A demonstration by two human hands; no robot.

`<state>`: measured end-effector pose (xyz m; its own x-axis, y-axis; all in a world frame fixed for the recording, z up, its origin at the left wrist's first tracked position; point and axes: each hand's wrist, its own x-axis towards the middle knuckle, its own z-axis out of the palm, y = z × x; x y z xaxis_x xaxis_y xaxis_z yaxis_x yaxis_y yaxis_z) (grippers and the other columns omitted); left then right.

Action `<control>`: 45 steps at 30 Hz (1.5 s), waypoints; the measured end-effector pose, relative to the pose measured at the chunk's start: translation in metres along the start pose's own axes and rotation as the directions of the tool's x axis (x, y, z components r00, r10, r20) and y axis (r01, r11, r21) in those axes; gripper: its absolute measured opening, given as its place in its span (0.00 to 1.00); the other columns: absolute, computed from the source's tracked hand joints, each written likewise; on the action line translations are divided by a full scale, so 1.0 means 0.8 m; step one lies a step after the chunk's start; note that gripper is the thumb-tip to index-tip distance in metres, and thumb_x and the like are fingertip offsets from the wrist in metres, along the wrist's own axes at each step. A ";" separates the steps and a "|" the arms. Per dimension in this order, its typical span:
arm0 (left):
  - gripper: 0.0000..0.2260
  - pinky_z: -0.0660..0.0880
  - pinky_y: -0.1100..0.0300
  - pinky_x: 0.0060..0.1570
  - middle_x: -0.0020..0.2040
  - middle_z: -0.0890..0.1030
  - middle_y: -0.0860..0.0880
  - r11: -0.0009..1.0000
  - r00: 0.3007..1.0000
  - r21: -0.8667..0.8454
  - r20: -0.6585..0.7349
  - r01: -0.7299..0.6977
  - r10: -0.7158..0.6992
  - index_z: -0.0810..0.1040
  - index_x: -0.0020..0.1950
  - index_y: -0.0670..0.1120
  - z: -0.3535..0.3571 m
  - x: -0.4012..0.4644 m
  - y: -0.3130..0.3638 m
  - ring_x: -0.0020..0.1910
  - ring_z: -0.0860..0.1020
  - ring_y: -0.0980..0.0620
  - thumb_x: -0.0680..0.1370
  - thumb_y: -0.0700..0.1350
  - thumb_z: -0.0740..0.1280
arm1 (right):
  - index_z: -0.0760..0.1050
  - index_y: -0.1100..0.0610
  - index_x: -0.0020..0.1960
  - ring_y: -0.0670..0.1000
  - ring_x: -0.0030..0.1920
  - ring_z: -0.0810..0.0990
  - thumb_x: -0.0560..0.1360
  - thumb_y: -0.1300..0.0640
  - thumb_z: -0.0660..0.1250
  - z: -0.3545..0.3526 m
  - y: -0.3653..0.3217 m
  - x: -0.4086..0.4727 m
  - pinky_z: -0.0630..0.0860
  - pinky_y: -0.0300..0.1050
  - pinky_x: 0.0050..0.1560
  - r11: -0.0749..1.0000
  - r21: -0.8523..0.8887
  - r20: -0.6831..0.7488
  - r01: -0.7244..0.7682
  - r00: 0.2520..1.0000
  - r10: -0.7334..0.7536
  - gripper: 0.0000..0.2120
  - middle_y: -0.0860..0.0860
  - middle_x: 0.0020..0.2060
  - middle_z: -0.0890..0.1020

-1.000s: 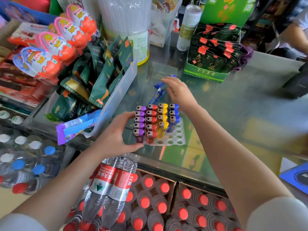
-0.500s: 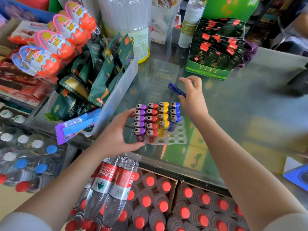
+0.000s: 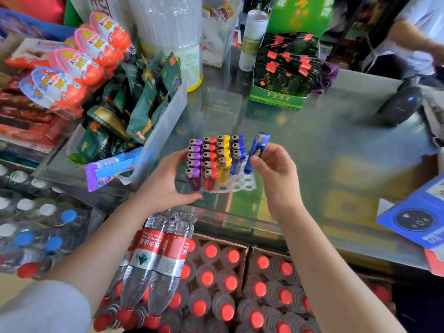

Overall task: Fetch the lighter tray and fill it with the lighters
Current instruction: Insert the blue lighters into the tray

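A white lighter tray (image 3: 242,185) with round holes rests on the glass counter. Rows of purple (image 3: 193,164), red (image 3: 209,162), yellow (image 3: 224,157) and blue lighters (image 3: 237,155) stand upright in it; its right side holds open holes. My left hand (image 3: 165,183) grips the tray's left edge. My right hand (image 3: 276,174) pinches a blue lighter (image 3: 257,152) almost upright, its lower end at the tray's right part, just right of the blue row.
A clear bin of green snack packets (image 3: 149,104) stands left of the tray. A green box of dark sachets (image 3: 286,78) sits behind. A black device (image 3: 401,102) and a blue card (image 3: 418,217) lie right. Water bottles (image 3: 216,284) fill boxes below the counter. Another person (image 3: 418,32) stands far right.
My right hand picked the blue lighter off the counter behind the tray and brought it back to the tray's right side, turning it upright. My left hand stayed on the tray.
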<state>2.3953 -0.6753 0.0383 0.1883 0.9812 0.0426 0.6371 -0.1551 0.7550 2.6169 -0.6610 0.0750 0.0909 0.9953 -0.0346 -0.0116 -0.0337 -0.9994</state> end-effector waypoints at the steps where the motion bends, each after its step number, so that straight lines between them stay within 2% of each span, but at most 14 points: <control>1: 0.39 0.62 0.62 0.60 0.61 0.69 0.55 1.000 1.000 0.012 0.001 0.005 -0.005 0.63 0.67 0.51 0.000 0.000 0.001 0.61 0.66 0.60 0.60 0.54 0.77 | 0.74 0.54 0.44 0.42 0.35 0.76 0.71 0.70 0.65 -0.001 0.003 -0.006 0.74 0.34 0.42 1.000 0.002 -0.002 0.011 1.000 -0.011 0.11 0.48 0.36 0.78; 4: 0.39 0.62 0.62 0.59 0.59 0.68 0.56 0.999 1.000 0.033 -0.017 0.010 -0.010 0.64 0.67 0.48 -0.001 -0.003 0.006 0.59 0.66 0.61 0.61 0.47 0.78 | 0.73 0.52 0.43 0.43 0.37 0.77 0.70 0.69 0.67 -0.004 0.009 -0.015 0.74 0.35 0.43 0.999 -0.020 0.009 0.032 0.999 -0.031 0.12 0.48 0.36 0.79; 11: 0.37 0.62 0.61 0.58 0.58 0.69 0.56 1.000 1.000 0.028 -0.028 0.011 -0.010 0.65 0.66 0.48 -0.002 -0.006 0.010 0.57 0.67 0.60 0.61 0.47 0.78 | 0.71 0.46 0.39 0.36 0.35 0.76 0.69 0.68 0.69 -0.004 0.019 -0.021 0.71 0.28 0.39 0.948 -0.287 0.072 0.140 0.990 -0.124 0.17 0.41 0.35 0.80; 15: 0.37 0.61 0.62 0.58 0.58 0.68 0.57 0.999 1.000 0.029 -0.012 0.026 -0.025 0.64 0.67 0.49 -0.003 -0.007 0.009 0.58 0.65 0.61 0.62 0.47 0.78 | 0.71 0.51 0.40 0.38 0.37 0.77 0.69 0.67 0.69 -0.002 0.023 -0.018 0.71 0.26 0.38 0.906 -0.372 0.146 0.201 0.977 -0.157 0.12 0.44 0.36 0.79; 23: 0.36 0.62 0.62 0.58 0.60 0.70 0.56 1.000 1.000 0.013 -0.019 0.016 -0.016 0.64 0.67 0.50 0.000 -0.006 0.003 0.58 0.66 0.63 0.63 0.47 0.77 | 0.73 0.51 0.42 0.36 0.36 0.76 0.69 0.65 0.70 -0.003 0.020 -0.008 0.69 0.26 0.37 0.845 -0.472 0.196 0.251 0.964 -0.177 0.11 0.46 0.37 0.79; 26: 0.36 0.62 0.62 0.57 0.59 0.70 0.57 1.000 1.000 0.011 -0.020 0.014 -0.014 0.65 0.66 0.51 0.000 -0.005 0.003 0.57 0.66 0.63 0.63 0.47 0.77 | 0.74 0.51 0.43 0.34 0.37 0.74 0.69 0.65 0.69 -0.007 0.018 -0.006 0.68 0.25 0.37 0.806 -0.514 0.231 0.293 0.952 -0.198 0.10 0.42 0.35 0.77; 32: 0.35 0.61 0.64 0.56 0.58 0.70 0.57 1.000 0.999 0.012 -0.028 0.018 -0.017 0.65 0.66 0.51 0.000 -0.005 0.004 0.56 0.66 0.65 0.62 0.47 0.77 | 0.77 0.58 0.45 0.33 0.38 0.73 0.70 0.64 0.69 -0.010 0.015 -0.003 0.67 0.24 0.38 0.718 -0.572 0.312 0.396 0.915 -0.256 0.05 0.35 0.35 0.71; 37: 0.35 0.63 0.63 0.56 0.58 0.72 0.55 1.000 0.999 0.006 -0.043 0.016 -0.016 0.66 0.64 0.51 0.003 -0.004 0.001 0.57 0.69 0.61 0.61 0.48 0.77 | 0.76 0.59 0.46 0.31 0.39 0.72 0.71 0.63 0.68 -0.006 0.026 -0.007 0.66 0.24 0.37 0.710 -0.561 0.282 0.426 0.904 -0.320 0.05 0.43 0.35 0.73; 38: 0.34 0.64 0.63 0.56 0.58 0.72 0.55 1.000 0.999 0.007 -0.046 0.014 -0.014 0.66 0.63 0.51 0.003 -0.003 0.001 0.56 0.69 0.61 0.61 0.48 0.78 | 0.76 0.59 0.46 0.31 0.39 0.72 0.71 0.63 0.68 -0.006 0.025 -0.007 0.66 0.24 0.37 0.704 -0.559 0.294 0.438 0.899 -0.325 0.05 0.42 0.35 0.73; 41: 0.34 0.64 0.63 0.55 0.58 0.72 0.56 1.000 0.998 0.013 -0.056 0.015 -0.015 0.67 0.63 0.51 0.002 -0.004 0.001 0.56 0.69 0.62 0.61 0.48 0.77 | 0.77 0.61 0.44 0.33 0.35 0.72 0.70 0.64 0.70 -0.017 0.020 -0.003 0.66 0.24 0.35 0.718 -0.556 0.304 0.419 0.906 -0.294 0.04 0.36 0.32 0.70; 43: 0.34 0.65 0.62 0.56 0.58 0.73 0.56 1.000 0.998 0.019 -0.054 0.017 -0.016 0.67 0.63 0.52 0.002 -0.004 0.001 0.57 0.70 0.61 0.61 0.49 0.77 | 0.78 0.62 0.43 0.35 0.33 0.73 0.69 0.63 0.70 -0.028 0.019 0.002 0.66 0.26 0.34 0.708 -0.580 0.303 0.403 0.914 -0.271 0.04 0.37 0.30 0.71; 45: 0.34 0.65 0.62 0.56 0.58 0.73 0.56 0.999 0.999 0.023 -0.048 0.023 -0.022 0.66 0.63 0.52 0.003 -0.004 0.001 0.57 0.70 0.61 0.61 0.50 0.77 | 0.78 0.61 0.44 0.41 0.33 0.75 0.71 0.60 0.70 -0.036 0.021 0.004 0.68 0.30 0.33 0.687 -0.608 0.327 0.399 0.914 -0.242 0.05 0.42 0.30 0.76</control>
<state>2.3968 -0.6789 0.0377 0.1379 0.9888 0.0573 0.6580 -0.1347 0.7409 2.6454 -0.6606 0.0581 -0.2395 0.9473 0.2127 0.6333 0.3185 -0.7053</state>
